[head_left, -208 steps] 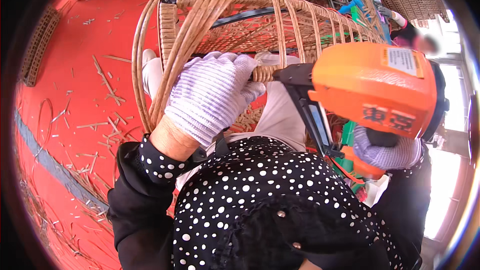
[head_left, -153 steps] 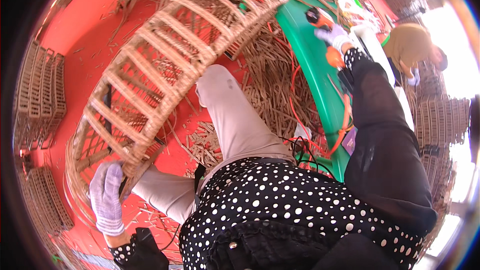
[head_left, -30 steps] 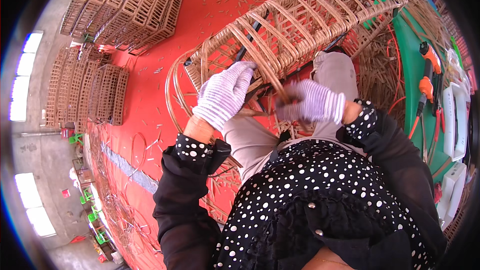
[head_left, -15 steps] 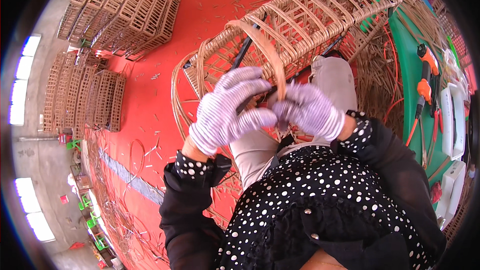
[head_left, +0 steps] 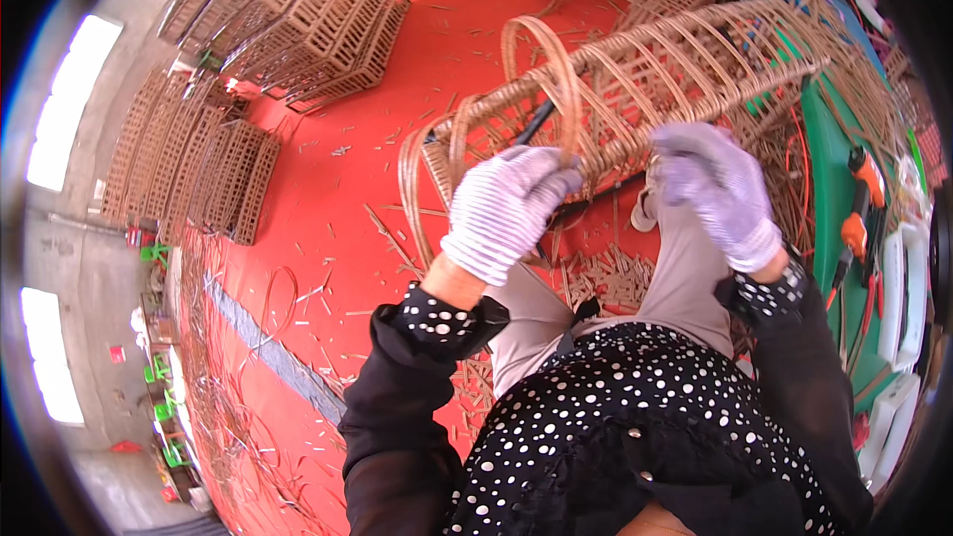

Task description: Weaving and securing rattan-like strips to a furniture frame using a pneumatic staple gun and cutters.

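In front of me lies a long wicker frame (head_left: 685,65), woven in tan strands over dark bars. A flat wicker strand (head_left: 570,89) rises from its left part in a tall loop. My left hand (head_left: 508,206), in a striped white-purple glove, pinches this strand low on the near side of the frame. My right hand (head_left: 720,189), gloved alike, is raised off the frame's near edge on the right. Its fingers are stretched out and a little curved, with nothing visible in them. More strands hang in loops at the frame's left end.
Stacks of woven wicker frames (head_left: 288,20) stand at the far left on the red floor (head_left: 338,208), which is littered with strand scraps. On the right, a green surface (head_left: 824,159) holds orange-handled tools (head_left: 859,199) and white trays (head_left: 901,293). Loose strands pile behind it.
My hands have drawn apart: the right one let go near the left and moved right. The strand's loop now stands higher. The view has shifted, so everything appears lower and further right.
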A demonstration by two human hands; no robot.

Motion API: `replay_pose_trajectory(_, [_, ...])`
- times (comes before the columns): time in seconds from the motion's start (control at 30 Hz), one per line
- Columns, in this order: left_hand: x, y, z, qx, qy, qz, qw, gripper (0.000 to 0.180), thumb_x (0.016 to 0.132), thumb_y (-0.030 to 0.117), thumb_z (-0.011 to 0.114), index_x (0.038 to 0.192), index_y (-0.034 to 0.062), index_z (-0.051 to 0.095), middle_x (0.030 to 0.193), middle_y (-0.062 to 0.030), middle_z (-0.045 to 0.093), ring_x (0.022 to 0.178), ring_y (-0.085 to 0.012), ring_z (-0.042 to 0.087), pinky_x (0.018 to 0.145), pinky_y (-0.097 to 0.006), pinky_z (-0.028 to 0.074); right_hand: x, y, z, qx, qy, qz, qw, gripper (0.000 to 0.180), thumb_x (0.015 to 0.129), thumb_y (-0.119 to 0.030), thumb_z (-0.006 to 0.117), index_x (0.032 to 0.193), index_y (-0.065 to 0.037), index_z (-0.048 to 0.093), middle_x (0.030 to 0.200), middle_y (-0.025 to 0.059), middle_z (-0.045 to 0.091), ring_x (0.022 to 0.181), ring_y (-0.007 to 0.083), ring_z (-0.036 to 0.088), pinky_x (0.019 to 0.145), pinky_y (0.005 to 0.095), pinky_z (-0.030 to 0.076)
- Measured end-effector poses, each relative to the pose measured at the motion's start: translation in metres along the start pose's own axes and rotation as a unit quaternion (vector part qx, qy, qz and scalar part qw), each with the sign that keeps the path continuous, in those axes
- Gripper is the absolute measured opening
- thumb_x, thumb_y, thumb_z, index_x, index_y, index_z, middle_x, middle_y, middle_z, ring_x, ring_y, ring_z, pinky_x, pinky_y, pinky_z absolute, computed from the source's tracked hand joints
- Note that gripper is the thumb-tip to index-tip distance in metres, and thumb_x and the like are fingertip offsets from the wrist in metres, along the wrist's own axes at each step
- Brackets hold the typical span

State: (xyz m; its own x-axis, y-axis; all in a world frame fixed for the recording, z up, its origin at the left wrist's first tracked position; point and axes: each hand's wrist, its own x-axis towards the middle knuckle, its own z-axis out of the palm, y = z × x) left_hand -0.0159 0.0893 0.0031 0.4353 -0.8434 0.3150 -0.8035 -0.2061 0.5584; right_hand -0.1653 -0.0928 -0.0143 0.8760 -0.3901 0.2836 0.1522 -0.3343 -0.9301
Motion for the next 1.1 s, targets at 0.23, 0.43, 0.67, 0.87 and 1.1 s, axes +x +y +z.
replay_pose_trajectory(0.23, [0.01,-0.019,-0.013,-0.326,0.071,-0.202,0.921,0.02,0.084,0.013,0.058,0.097,-0.0015,0.058,0.077,-0.0036,0.061,0.061,-0.0067,0.055,0.056,-0.021,0.046,-0.083,0.062,-0.161,-0.262,0.298,0.143,0.907,0.029,0.087,-0.023,0.054,0.108,-0.004,0.058,0.096,0.0064,0.056,0.056,0.0099,0.054,0.051,0.0229,0.044])
replay_pose_trajectory(0.43, [0.002,-0.027,-0.003,-0.327,0.033,-0.208,0.921,0.019,0.079,0.005,0.062,0.097,-0.0023,0.059,0.075,-0.0037,0.062,0.067,-0.0068,0.057,0.063,-0.021,0.047,-0.225,0.13,-0.293,-0.245,0.403,0.335,0.816,0.033,0.084,-0.025,0.057,0.108,-0.002,0.057,0.082,0.0038,0.056,0.051,0.0073,0.043,0.046,0.0212,0.037])
replay_pose_trajectory(0.67, [-0.002,-0.026,0.0,-0.316,0.039,-0.187,0.929,0.017,0.077,0.003,0.065,0.092,-0.002,0.058,0.076,-0.0054,0.063,0.07,-0.0091,0.06,0.067,-0.023,0.048,-0.28,0.147,-0.295,-0.547,0.23,0.427,0.683,0.037,0.082,-0.027,0.054,0.107,0.0,0.056,0.106,0.0153,0.06,0.105,0.0299,0.052,0.093,0.034,0.036])
replay_pose_trajectory(0.87, [-0.006,-0.022,0.001,-0.328,0.056,-0.148,0.931,0.014,0.075,0.001,0.065,0.088,-0.0009,0.059,0.078,-0.0059,0.064,0.074,-0.0117,0.062,0.069,-0.025,0.049,-0.266,0.141,-0.284,-0.662,0.273,0.38,0.586,0.037,0.083,-0.029,0.052,0.115,-0.011,0.053,0.113,0.0148,0.053,0.105,0.0323,0.05,0.089,0.0387,0.038])
replay_pose_trajectory(1.1, [-0.006,-0.014,0.005,-0.29,0.047,-0.214,0.932,0.015,0.076,-0.003,0.06,0.091,-0.0002,0.057,0.08,-0.0074,0.064,0.076,-0.0133,0.062,0.072,-0.026,0.049,-0.268,0.15,-0.306,-0.617,0.283,0.486,0.551,0.045,0.081,-0.03,0.053,0.121,-0.013,0.048,0.12,0.0188,0.049,0.11,0.0343,0.047,0.093,0.0401,0.037])
